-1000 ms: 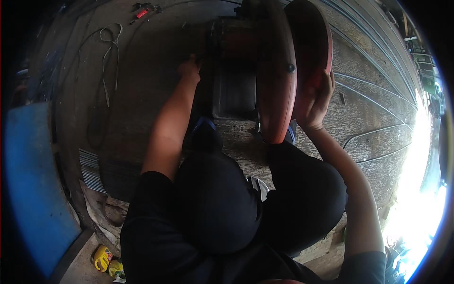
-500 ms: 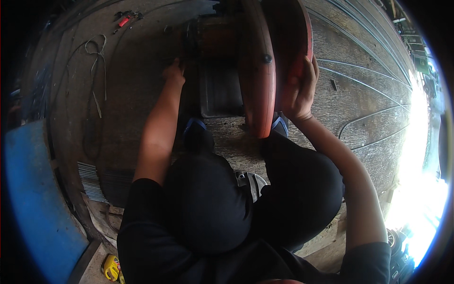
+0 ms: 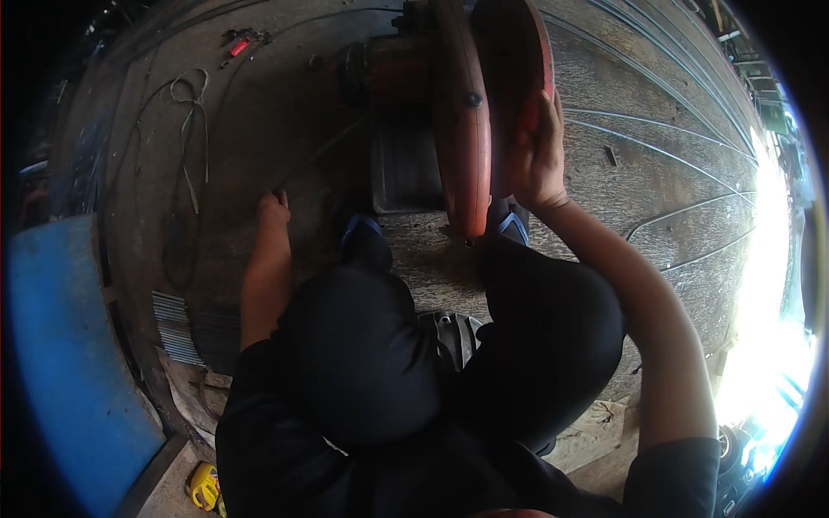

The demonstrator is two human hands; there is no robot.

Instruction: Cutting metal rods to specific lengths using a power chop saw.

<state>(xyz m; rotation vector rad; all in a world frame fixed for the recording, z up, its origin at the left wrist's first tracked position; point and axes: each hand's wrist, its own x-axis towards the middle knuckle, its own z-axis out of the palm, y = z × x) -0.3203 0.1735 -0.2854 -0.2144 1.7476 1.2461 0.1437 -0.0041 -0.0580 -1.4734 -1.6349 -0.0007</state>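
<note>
A cut-off saw with a faded red handle [image 3: 471, 164], a dark motor [image 3: 393, 69] and a round red-rimmed guard [image 3: 546, 52] stands ahead of my feet. My right hand [image 3: 542, 168] is closed on the lower right edge of the guard, fingers pointing up along the rim. To the left of the saw, my left hand [image 3: 275, 207] is closed on the near end of a thin dark rod [image 3: 332, 142]. That rod slants up and right toward the saw's base [image 3: 406, 177]; its far end is lost in shadow.
Short grey rods [image 3: 177, 328] lie in a row at left, near a blue panel [image 3: 73, 345]. A looped cord [image 3: 194, 129] and a red-handled tool [image 3: 240, 47] lie farther off. Long metal rods [image 3: 665, 129] stretch across the right. A yellow tape measure [image 3: 205, 486] sits at lower left.
My left hand has moved down and left, away from the saw, and the rod now shows between them. My right hand stays on the guard.
</note>
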